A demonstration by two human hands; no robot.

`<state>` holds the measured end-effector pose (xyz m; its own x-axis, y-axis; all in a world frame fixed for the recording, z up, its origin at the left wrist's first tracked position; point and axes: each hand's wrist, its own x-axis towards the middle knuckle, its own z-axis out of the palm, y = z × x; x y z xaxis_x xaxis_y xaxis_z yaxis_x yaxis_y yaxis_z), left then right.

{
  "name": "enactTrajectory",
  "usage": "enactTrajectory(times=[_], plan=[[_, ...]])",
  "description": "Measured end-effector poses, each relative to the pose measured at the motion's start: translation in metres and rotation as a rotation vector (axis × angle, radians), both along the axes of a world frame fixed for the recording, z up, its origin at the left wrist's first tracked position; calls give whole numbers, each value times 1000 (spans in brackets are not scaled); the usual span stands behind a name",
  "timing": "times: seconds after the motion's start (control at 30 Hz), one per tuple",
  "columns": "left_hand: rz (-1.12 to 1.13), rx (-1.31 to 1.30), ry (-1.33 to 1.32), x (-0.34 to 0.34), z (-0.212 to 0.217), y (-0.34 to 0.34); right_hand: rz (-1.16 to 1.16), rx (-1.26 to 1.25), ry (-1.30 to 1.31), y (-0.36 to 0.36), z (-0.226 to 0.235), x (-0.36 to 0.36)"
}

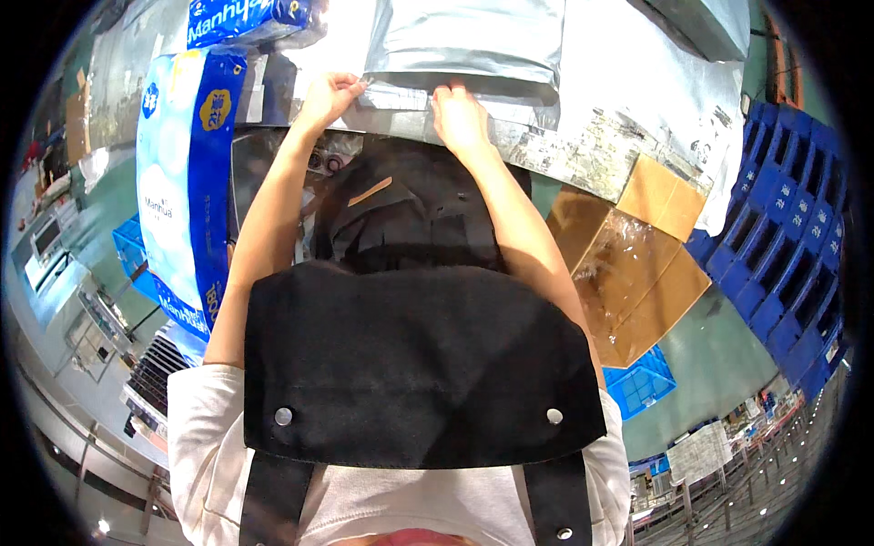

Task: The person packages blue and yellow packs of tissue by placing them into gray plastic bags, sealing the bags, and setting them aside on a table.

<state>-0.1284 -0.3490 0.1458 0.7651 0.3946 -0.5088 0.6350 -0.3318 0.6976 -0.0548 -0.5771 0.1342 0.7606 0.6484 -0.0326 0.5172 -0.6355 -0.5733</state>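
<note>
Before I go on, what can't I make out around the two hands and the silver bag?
All in the head view:
- Silver bag: its far end is cut off by the upper edge; its opaque film hides anything inside.
- Left hand: what its fingertips pinch, if anything, is too small to tell.
- Right hand: its own fingers and knuckles hide its fingertips, so its grip is unclear.
- Grey parcel, upper right: cut off by the upper edge.

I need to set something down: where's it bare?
Looks bare: white tabletop between silver bag and grey package; smaller patch beyond the left hand. Crowded: left side, with the blue-white pack; the bag's near edge, at the right hand.
</note>
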Motion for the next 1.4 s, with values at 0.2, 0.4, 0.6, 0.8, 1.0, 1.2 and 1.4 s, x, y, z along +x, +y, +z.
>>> enactTrajectory(times=[0.2, 0.4, 0.6, 0.8, 1.0, 1.2, 1.4], plan=[[92, -88, 91, -1, 12, 1, 215, 105, -22, -26, 8, -24], [148, -297, -20, -6, 9, -6, 100, 273, -100, 13, 25, 7], [136, -313, 3, -16, 8, -2, 22, 198, -96, 30, 32, 2], [191, -434, 20, -19, 12, -12, 192, 310, 95, 49, 13, -13], [190, -509, -16, -20, 13, -2, 134, 298, 195, 68, 17, -21], [93, -502, -35, -12, 15, -7, 248, 350, -14, 35, 27, -34], [98, -453, 73, -36, 4, 25, -8, -522, 222, -278, 43, -73]])
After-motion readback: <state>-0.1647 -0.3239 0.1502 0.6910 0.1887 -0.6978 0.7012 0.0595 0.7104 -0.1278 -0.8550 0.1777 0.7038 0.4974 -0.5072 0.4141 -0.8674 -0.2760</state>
